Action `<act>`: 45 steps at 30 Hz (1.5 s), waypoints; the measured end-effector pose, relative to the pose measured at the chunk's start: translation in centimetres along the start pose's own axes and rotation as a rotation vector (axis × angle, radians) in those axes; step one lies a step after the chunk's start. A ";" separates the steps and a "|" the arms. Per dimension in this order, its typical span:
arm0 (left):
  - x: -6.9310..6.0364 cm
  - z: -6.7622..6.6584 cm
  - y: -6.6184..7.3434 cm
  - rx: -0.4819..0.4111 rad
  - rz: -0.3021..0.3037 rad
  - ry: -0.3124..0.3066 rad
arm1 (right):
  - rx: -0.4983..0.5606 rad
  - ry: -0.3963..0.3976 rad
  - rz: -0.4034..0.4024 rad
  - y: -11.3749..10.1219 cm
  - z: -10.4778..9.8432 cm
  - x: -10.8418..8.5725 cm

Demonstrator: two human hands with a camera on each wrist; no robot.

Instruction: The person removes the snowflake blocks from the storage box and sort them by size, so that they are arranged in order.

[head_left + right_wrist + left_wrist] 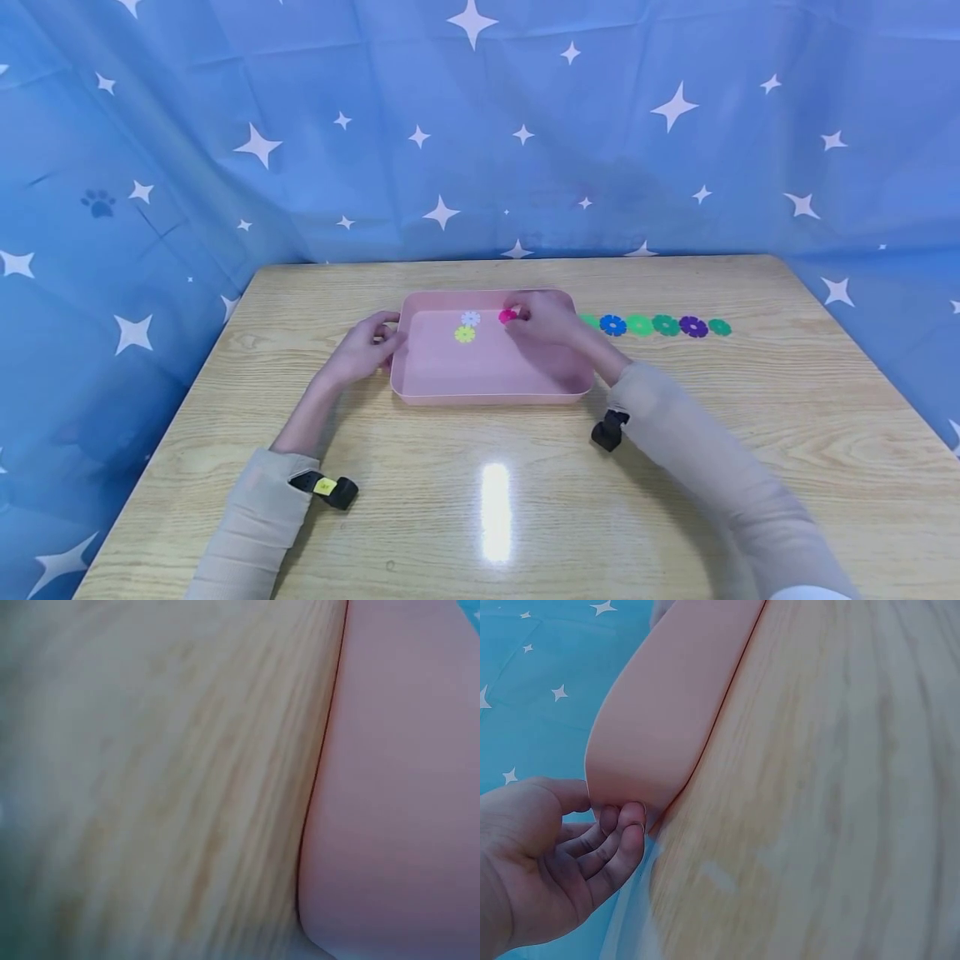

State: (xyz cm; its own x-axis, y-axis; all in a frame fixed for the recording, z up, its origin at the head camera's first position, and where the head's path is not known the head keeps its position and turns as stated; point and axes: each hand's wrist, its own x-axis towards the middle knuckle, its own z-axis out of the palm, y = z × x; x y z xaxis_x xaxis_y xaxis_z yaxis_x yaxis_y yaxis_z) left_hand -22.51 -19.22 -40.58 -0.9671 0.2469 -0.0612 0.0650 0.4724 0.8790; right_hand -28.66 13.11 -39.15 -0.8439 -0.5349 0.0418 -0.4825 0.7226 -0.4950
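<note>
A shallow pink tray (491,398) stands on the table. My left hand (363,348) grips its left wall, the thumb at the rim and the fingers curled against the outside, as the left wrist view of the tray's wall (660,720) shows. Inside the tray my right hand (546,318) pinches a hot-pink notched snowflake disc (507,316) between thumb and fingers. To its left a white snowflake disc (470,318) and a yellow snowflake disc (465,334) lie on the tray floor. The right wrist view shows tray wall and table but no hand.
Right of the tray runs a row of snowflake discs on the wooden table (420,517): green, a blue disc (612,325), more greens and a purple disc (693,327). The right forearm partly covers the row's left end. A blue star-patterned curtain (480,167) hangs behind.
</note>
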 end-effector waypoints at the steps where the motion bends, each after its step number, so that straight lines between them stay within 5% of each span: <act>1: 0.0 0.0 0.0 0.001 0.002 -0.001 | 0.008 -0.003 -0.003 0.1 0.1 0.1; 13: 0.0 0.1 0.1 0.003 0.012 -0.002 | 0.065 0.007 0.092 0.2 0.4 0.2; 21: 0.0 0.1 0.2 0.009 0.010 -0.003 | 0.121 0.088 0.125 0.5 0.0 -0.5; 35: -0.2 0.0 0.2 0.009 0.001 -0.003 | 0.286 0.282 0.190 2.5 -3.1 -3.4; 45: -0.1 0.0 0.1 0.010 0.003 -0.005 | 0.271 0.344 0.212 5.7 -5.1 -5.9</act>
State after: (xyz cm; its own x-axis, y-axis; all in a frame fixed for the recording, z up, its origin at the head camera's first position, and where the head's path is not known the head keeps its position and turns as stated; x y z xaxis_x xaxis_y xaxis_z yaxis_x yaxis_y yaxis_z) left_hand -22.36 -19.19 -40.46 -0.9656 0.2527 -0.0614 0.0701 0.4803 0.8743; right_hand -27.63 22.59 -37.74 -0.9677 -0.1788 0.1776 -0.2514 0.6359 -0.7296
